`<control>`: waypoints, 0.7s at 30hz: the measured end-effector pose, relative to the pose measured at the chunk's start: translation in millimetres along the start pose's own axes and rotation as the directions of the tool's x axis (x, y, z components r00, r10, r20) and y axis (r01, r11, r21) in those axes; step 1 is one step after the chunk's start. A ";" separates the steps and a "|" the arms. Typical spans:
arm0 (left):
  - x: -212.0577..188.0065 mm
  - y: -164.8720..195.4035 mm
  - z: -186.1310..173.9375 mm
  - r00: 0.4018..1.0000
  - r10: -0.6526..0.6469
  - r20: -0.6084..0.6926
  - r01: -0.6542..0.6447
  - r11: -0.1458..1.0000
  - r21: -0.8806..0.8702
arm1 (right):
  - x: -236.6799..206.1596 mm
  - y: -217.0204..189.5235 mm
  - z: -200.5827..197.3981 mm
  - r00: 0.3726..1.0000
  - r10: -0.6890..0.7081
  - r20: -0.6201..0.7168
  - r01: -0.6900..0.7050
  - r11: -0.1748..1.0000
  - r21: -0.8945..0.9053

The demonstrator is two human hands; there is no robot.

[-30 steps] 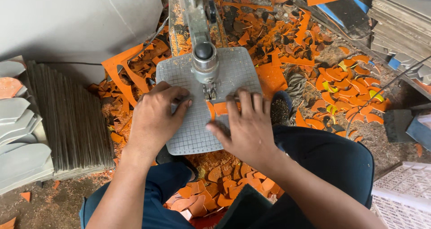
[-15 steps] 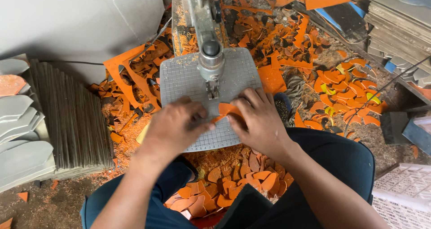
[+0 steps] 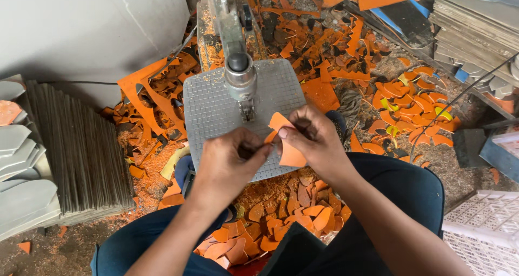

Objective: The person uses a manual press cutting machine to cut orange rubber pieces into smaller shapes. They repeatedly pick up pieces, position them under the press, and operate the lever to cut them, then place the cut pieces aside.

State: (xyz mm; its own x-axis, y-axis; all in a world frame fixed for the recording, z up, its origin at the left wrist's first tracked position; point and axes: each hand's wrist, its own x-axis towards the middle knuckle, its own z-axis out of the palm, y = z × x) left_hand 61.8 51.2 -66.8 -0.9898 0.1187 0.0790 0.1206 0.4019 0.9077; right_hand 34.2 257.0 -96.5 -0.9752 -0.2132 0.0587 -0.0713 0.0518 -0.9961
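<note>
Orange cut piece (image 3: pixel 287 141): we hold this flat, thin part between both hands, lifted just clear of the grey gridded surface (image 3: pixel 211 108) of the cutting machine and slightly in front of the machine's vertical head (image 3: pixel 240 81). We judge that it is held off the surface and tilted toward our view so that its edges can be looked over or loose trim pulled away, rather than fed to the blade.

Our right hand (image 3: pixel 316 141) is closed on the piece, thumb on top and fingers beneath, carrying most of its weight. Our left hand (image 3: pixel 230 162) is narrowed to a pinch at the piece's left edge, where a small orange sliver shows between the fingertips; we cannot tell whether that sliver is part of the piece or a separate offcut.

The piece has one pointed upper corner, a curved lower lobe, a smooth matte face and clean-cut edges, in the same orange as the sheet stock.

Around the machine, orange offcuts (image 3: pixel 335 49) lie in heaps on the floor. Finished-looking curved pieces (image 3: pixel 286 222) sit piled between our knees, just below the front edge of the surface. Grey shaped blanks (image 3: pixel 21 162) are stacked well apart at the left, and a white lattice crate (image 3: pixel 486 227) stands at the lower right.
</note>
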 end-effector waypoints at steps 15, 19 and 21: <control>-1.6 -5.4 -2.7 0.957 0.036 0.289 -0.028 0.999 -0.030 | 7.6 -38.4 -120.2 0.821 -0.278 -0.498 0.256 0.960 -0.113; -0.6 0.3 -6.6 0.920 0.068 0.385 -0.053 0.997 -0.051 | 6.9 -25.2 -150.8 0.800 -0.054 -0.597 0.224 0.951 0.214; -2.0 4.2 -5.5 0.898 0.055 0.436 -0.027 0.997 -0.071 | 6.2 -17.8 -155.8 0.826 -0.111 -0.552 0.225 0.964 0.143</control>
State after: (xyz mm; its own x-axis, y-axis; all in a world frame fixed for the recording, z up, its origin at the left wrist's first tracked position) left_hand 63.9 47.6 -60.9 -0.8491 0.5249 -0.0589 0.1413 0.3332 0.9322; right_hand -3.2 406.8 -68.1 -0.9136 0.3564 0.1956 -0.2583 -0.1371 -0.9563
